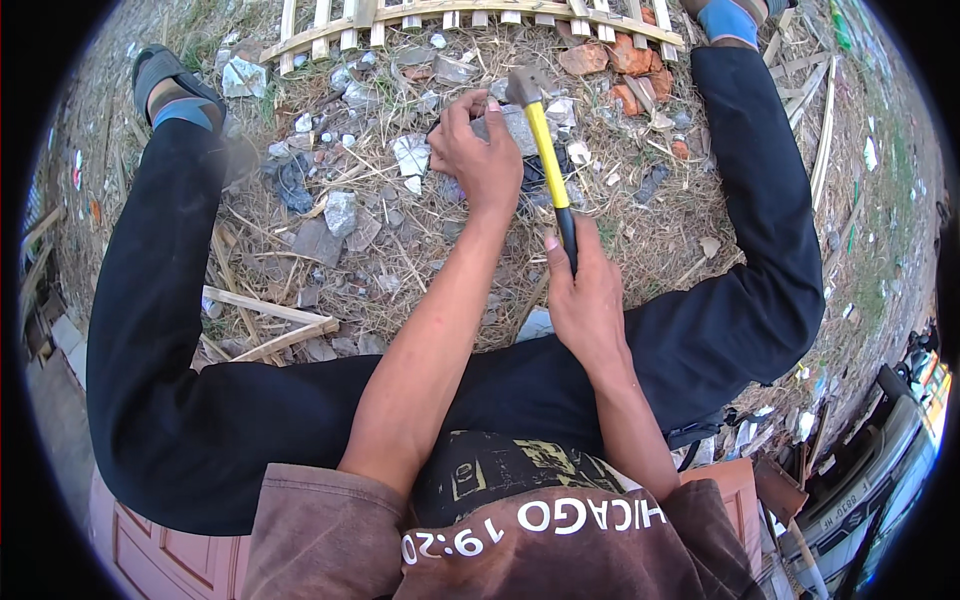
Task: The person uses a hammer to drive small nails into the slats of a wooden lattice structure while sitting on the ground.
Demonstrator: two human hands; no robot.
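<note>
My right hand is wrapped round the black grip of a hammer with a yellow handle. The metal head points away from me, just right of my left fingertips. My left hand is closed, its fingers curled in and the thumb raised; anything inside is hidden or too small to make out. Beneath the left fingers and the hammer lies a grey stone block, partly covered by them. It rests on dry, grassy ground between my spread legs.
A curved piece of wooden slat fencing lies at the far edge, beside red brick chunks. Joined thin wooden strips lie near my left leg. White and grey rubble is scattered about. A vehicle stands at the lower right.
</note>
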